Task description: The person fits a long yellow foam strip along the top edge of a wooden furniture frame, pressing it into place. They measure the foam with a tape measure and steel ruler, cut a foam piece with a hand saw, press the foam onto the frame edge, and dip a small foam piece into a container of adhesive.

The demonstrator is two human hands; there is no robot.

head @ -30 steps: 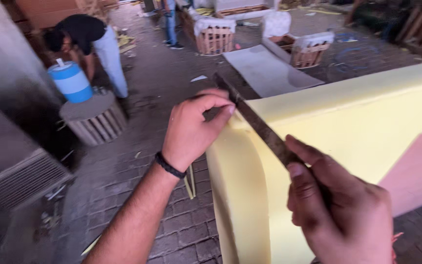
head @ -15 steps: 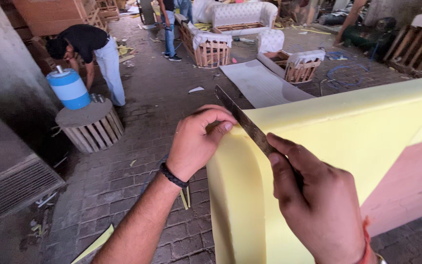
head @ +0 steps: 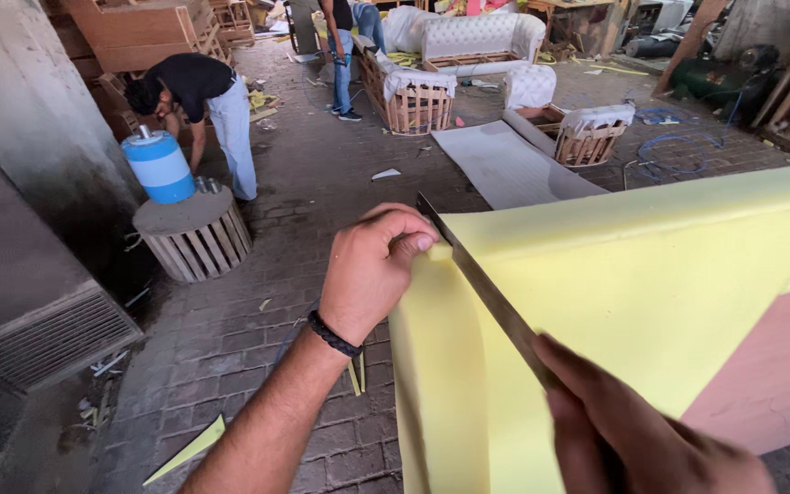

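1. Left hand [head: 372, 274] pinching the near-left corner of the yellow foam sheet [head: 651, 311], fingers curled shut on its top edge.
2. Right hand [head: 633, 439] gripping a long knife [head: 486, 288], fingers closed around the handle.
3. Blade lying slantwise across the foam, tip touching the left thumb.
4. Foam standing upright above the brick floor [head: 230, 320].

Blade [head: 491, 291] on foam [head: 633, 302], cooler [head: 159, 166] far left

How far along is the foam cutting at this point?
Done: yellow offcuts already lie on the brick floor. In hand: the left hand pinches the corner of the yellow foam sheet while the right hand holds a long blade slanted across that corner. Left: the corner strip left of the blade remains attached below it.
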